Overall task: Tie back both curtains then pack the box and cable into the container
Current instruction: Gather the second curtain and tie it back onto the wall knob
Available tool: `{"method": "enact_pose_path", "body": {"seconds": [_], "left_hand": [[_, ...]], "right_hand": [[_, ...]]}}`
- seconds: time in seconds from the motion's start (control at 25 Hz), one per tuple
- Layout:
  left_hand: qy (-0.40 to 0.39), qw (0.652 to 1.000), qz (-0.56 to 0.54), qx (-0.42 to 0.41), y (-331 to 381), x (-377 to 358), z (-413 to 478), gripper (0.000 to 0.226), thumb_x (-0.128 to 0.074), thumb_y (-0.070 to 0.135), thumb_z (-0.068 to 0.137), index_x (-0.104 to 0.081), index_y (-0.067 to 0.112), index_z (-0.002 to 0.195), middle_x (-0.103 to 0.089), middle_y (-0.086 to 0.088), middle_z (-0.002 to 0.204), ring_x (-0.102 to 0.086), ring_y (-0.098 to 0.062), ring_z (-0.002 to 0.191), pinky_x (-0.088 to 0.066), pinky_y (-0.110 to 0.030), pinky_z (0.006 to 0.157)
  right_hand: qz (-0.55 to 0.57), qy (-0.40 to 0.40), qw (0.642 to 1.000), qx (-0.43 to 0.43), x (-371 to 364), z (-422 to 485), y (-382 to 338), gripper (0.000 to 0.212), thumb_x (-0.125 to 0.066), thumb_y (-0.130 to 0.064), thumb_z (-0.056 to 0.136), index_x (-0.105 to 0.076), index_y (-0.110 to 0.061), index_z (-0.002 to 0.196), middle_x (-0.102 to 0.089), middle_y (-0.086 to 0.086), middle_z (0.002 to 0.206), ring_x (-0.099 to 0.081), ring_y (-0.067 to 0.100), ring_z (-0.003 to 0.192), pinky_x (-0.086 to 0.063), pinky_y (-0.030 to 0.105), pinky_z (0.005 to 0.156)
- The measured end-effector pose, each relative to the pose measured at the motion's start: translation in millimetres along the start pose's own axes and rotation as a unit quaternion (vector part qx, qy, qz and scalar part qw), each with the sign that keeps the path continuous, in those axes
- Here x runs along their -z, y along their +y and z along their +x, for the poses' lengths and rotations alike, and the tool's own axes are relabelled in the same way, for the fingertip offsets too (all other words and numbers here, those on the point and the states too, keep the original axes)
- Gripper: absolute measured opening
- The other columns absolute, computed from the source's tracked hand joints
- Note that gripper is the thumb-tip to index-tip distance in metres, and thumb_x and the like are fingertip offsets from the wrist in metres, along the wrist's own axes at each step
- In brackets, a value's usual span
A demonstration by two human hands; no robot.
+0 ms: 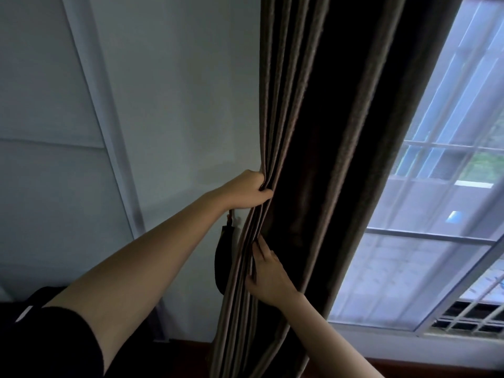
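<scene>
A dark brown curtain (pixel 327 132) hangs gathered in folds at the left side of the window. My left hand (pixel 249 190) grips the curtain's left edge folds, with the thumb curled over them. Lower down, my right hand (pixel 268 274) holds the folds from the right, fingers pushed in between the pleats. A dark tieback (pixel 222 257) hangs from a hook on the wall just left of the curtain, below my left hand. No box, cable or container is in view.
A pale wall (pixel 163 91) with a vertical trim strip lies to the left. A window (pixel 436 214) with sheer fabric and outside bars is on the right. A dark wooden floor strip runs along the bottom.
</scene>
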State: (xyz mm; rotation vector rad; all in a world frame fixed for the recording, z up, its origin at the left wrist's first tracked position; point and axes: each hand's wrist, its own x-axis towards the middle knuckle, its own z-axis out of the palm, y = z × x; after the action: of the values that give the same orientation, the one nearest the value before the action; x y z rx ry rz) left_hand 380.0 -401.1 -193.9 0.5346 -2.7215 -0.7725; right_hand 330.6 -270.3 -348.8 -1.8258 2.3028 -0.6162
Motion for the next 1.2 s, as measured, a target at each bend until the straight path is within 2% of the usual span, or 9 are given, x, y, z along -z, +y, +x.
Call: {"method": "enact_pose_path", "body": {"seconds": [0.12, 0.24, 0.36, 0.44, 0.6, 0.84, 1.0, 1.12, 1.2], "left_hand": [[0.024, 0.999, 0.025, -0.009, 6.8, -9.1, 1.2, 0.033, -0.059, 0.036, 0.084, -0.050, 0.006, 0.071, -0.045, -0.004, 0.060, -0.043, -0.016, 0.052, -0.038, -0.031, 0.050], [0.050, 0.997, 0.056, -0.020, 9.3, -13.1, 4.3, 0.024, -0.052, 0.019, 0.090, -0.044, 0.007, 0.071, -0.043, -0.006, 0.061, -0.045, -0.021, 0.055, -0.036, -0.031, 0.052], [0.058, 0.996, 0.066, -0.010, 5.2, -10.2, 4.6, 0.016, -0.048, 0.012, 0.090, -0.048, 0.002, 0.078, -0.051, -0.013, 0.069, -0.052, -0.028, 0.063, -0.042, -0.034, 0.058], [0.059, 0.997, 0.052, -0.018, 2.0, -9.4, 2.9, 0.018, -0.048, 0.013, 0.091, -0.053, -0.003, 0.086, -0.060, -0.021, 0.080, -0.059, -0.032, 0.071, -0.048, -0.040, 0.066], [0.047, 0.998, 0.033, -0.011, -1.1, -12.9, 3.9, 0.027, -0.047, 0.022, 0.090, -0.052, -0.004, 0.083, -0.059, -0.022, 0.077, -0.059, -0.034, 0.067, -0.050, -0.042, 0.064], [0.018, 0.999, -0.020, 0.018, 5.1, -14.7, 8.1, 0.016, -0.041, 0.023, 0.094, -0.039, 0.016, 0.079, -0.036, -0.004, 0.062, -0.034, -0.017, 0.053, -0.029, -0.031, 0.052], [-0.015, 0.997, -0.068, 0.027, 4.2, -13.7, 9.8, 0.029, -0.039, 0.024, 0.092, -0.021, 0.033, 0.072, -0.037, -0.006, 0.069, -0.033, -0.018, 0.059, -0.030, -0.031, 0.054], [-0.024, 0.992, -0.116, 0.043, 4.0, -16.4, 8.8, 0.009, -0.040, 0.029, 0.088, -0.032, 0.025, 0.087, -0.039, -0.007, 0.074, -0.037, -0.019, 0.066, -0.036, -0.034, 0.061], [-0.022, 0.992, -0.120, 0.045, 6.1, -19.5, 9.3, 0.016, -0.044, 0.034, 0.084, -0.041, 0.019, 0.089, -0.042, -0.007, 0.073, -0.041, -0.020, 0.068, -0.039, -0.036, 0.063]], "right_hand": [[-0.003, -0.014, 1.000, -0.019, -3.8, -1.5, -0.2, 0.084, -0.053, -0.033, 0.086, -0.003, -0.015, 0.151, 0.008, 0.009, 0.159, -0.024, 0.032, 0.138, -0.021, 0.035, 0.115], [-0.004, -0.008, 1.000, -0.007, 10.5, -5.8, 4.8, 0.075, -0.054, -0.033, 0.086, -0.017, -0.016, 0.149, 0.004, 0.002, 0.158, -0.020, 0.034, 0.142, -0.021, 0.039, 0.116], [-0.062, 0.307, 0.949, -0.033, 42.5, -8.8, 6.1, 0.050, -0.059, -0.026, 0.082, -0.052, -0.025, 0.132, -0.008, 0.009, 0.158, -0.012, 0.032, 0.145, -0.009, 0.046, 0.116], [-0.055, 0.405, 0.903, -0.130, 69.3, -4.8, 7.7, 0.051, -0.059, -0.025, 0.082, -0.051, -0.029, 0.132, -0.005, 0.017, 0.157, -0.010, 0.035, 0.145, -0.007, 0.044, 0.117], [-0.035, 0.244, 0.958, -0.149, 81.5, 11.2, 22.5, 0.064, -0.054, -0.021, 0.086, -0.032, -0.010, 0.144, -0.017, 0.018, 0.153, -0.036, 0.038, 0.129, -0.033, 0.040, 0.108], [-0.079, 0.012, 0.996, -0.048, 16.3, -5.9, 21.1, 0.067, -0.044, -0.019, 0.089, -0.016, -0.008, 0.149, 0.001, 0.012, 0.158, -0.026, 0.031, 0.139, -0.016, 0.037, 0.118], [-0.095, -0.043, 0.993, -0.048, 11.3, -4.4, 24.9, 0.070, -0.043, -0.021, 0.090, -0.010, -0.009, 0.150, 0.009, 0.013, 0.158, -0.017, 0.027, 0.144, -0.005, 0.036, 0.118], [-0.092, -0.045, 0.994, -0.040, 16.0, -3.3, 22.0, 0.066, -0.043, -0.024, 0.091, -0.014, -0.009, 0.149, 0.004, 0.014, 0.158, -0.020, 0.029, 0.143, -0.007, 0.038, 0.119], [-0.101, -0.049, 0.993, -0.040, 17.2, -2.0, 20.6, 0.065, -0.042, -0.026, 0.092, -0.015, -0.008, 0.149, 0.002, 0.016, 0.158, -0.021, 0.031, 0.142, -0.008, 0.039, 0.118]]}}
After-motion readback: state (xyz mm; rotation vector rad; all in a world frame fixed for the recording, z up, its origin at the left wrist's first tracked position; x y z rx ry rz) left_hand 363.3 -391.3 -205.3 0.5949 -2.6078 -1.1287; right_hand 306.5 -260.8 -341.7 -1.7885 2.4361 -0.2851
